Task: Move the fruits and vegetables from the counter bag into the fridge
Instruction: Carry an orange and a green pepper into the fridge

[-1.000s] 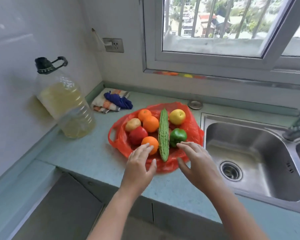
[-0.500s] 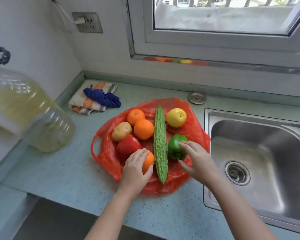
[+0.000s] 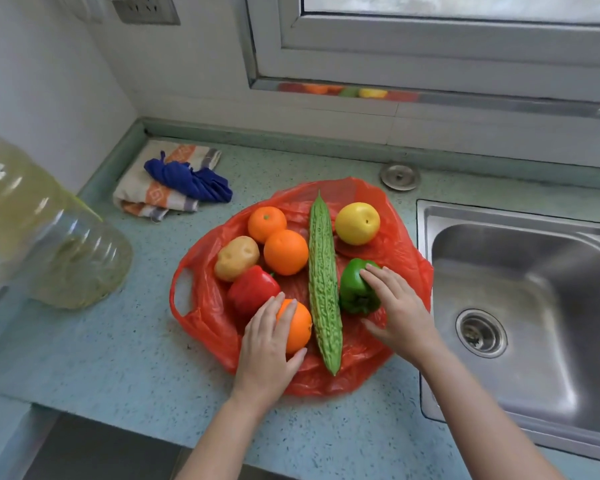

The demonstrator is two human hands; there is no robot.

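A red plastic bag (image 3: 201, 320) lies spread flat on the counter with produce on it. My left hand (image 3: 269, 344) wraps over the nearest orange (image 3: 300, 329) at the bag's front. My right hand (image 3: 400, 311) rests its fingers on the green bell pepper (image 3: 354, 289), thumb spread below it. Between the hands lies a long bitter gourd (image 3: 323, 282). A red bell pepper (image 3: 252, 289), a potato (image 3: 236, 258), two more oranges (image 3: 285, 251) and a yellow apple-like fruit (image 3: 357, 223) sit further back. No fridge is in view.
A steel sink (image 3: 520, 306) with its drain lies right of the bag. A large oil bottle (image 3: 32, 230) stands at the left. Folded cloths (image 3: 174, 181) lie at the back left, a round metal cap (image 3: 399, 175) behind the bag. The counter's front edge (image 3: 118, 420) is near me.
Both hands have come forward and down onto the bag: the left hand closed over the nearest orange, the right reached the green pepper. The camera has moved closer and tilted down.
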